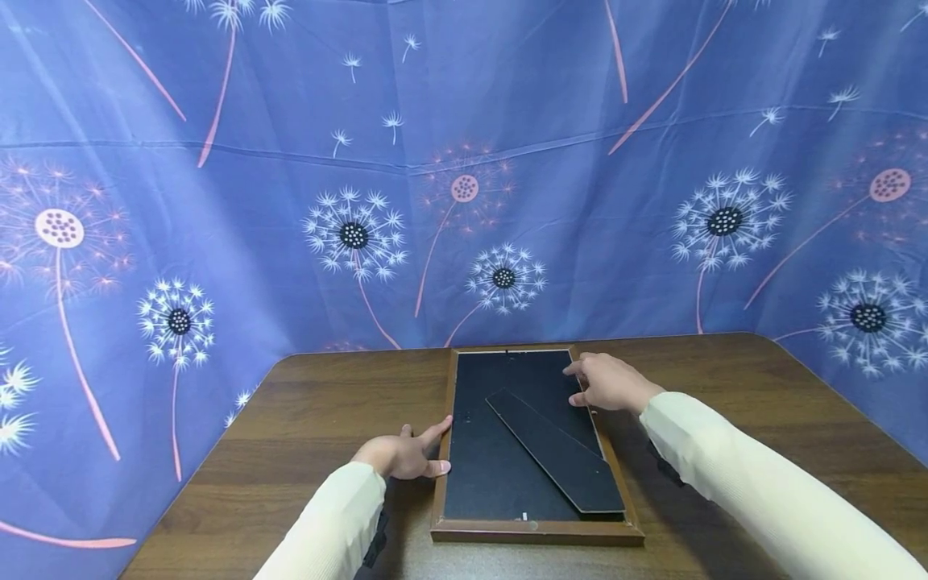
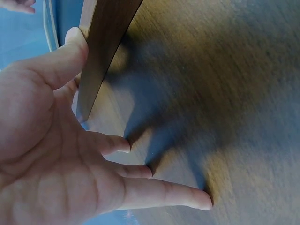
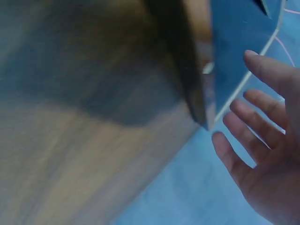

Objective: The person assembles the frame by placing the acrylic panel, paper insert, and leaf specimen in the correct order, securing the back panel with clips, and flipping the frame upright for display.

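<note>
While left hand [image 1: 406, 456] touches frame [image 1: 536, 532], right [image 1: 609, 382] hovers

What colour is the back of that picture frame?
The back is black, inside a brown rim. It shows best in the head view.

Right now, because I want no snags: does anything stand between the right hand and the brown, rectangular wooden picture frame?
Nothing visible does: the right hand reaches over the right edge of the brown wooden picture frame; the black, tapered strut on its back lies mostly nearer the person.
</note>
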Tool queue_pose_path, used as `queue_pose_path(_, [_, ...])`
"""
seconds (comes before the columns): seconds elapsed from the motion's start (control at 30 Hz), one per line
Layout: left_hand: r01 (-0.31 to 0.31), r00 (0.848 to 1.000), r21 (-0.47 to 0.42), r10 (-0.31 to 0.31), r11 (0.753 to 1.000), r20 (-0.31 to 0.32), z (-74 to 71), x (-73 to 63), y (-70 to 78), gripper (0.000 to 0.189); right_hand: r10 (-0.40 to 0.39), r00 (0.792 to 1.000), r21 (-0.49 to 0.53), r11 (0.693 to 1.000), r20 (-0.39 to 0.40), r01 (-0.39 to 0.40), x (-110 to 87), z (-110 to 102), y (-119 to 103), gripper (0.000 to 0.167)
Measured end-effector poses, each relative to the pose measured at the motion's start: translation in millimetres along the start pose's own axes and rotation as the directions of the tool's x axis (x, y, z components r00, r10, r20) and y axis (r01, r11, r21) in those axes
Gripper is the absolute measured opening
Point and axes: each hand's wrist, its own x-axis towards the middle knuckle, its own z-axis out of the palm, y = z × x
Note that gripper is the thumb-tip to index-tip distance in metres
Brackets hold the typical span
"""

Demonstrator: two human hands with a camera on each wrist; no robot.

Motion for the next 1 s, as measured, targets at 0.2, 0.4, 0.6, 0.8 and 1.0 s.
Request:
queue_pose_path(0.2, [0.022, 1.000, -0.048, -0.022, 0.999, 0.006, -6.5, -8.3, 5.1, 0.076, -0.020, 0.998, 0.097, 0.995, 0.058, 0.015, 23.6, -5, -10, 0.041])
queue_pose_path(0.4, [0.025, 1.000, -0.068, -0.025, 0.997, -0.007, -4.9, -5.3, 4.6, 0.075, -0.009, 0.997, 0.125, 0.992, 0.076, -0.001, 43.2, -2, -18, 0.045])
queue_pose_path(0.6, [0.051, 0.999, -0.095, -0.051, 0.994, 0.002, -4.0, -8.6, 5.4, 0.074, 0.007, 0.996, 0.105, 0.994, 0.085, -0.016, 65.5, 6, -24, 0.049])
queue_pose_path(0.8, [0.065, 0.998, -0.025, -0.066, 0.998, -0.014, -3.1, -8.4, 4.9, 0.074, 0.016, 0.996, 0.095, 0.995, 0.087, -0.024, 84.6, 16, -27, 0.054])
queue_pose_path(1.0, [0.096, 0.995, 0.027, -0.096, 0.995, -0.027, -3.6, -6.4, 9.2, 0.074, 0.049, 0.995, 0.004, 0.999, 0.083, -0.050, 96.3, 21, -28, 0.063])
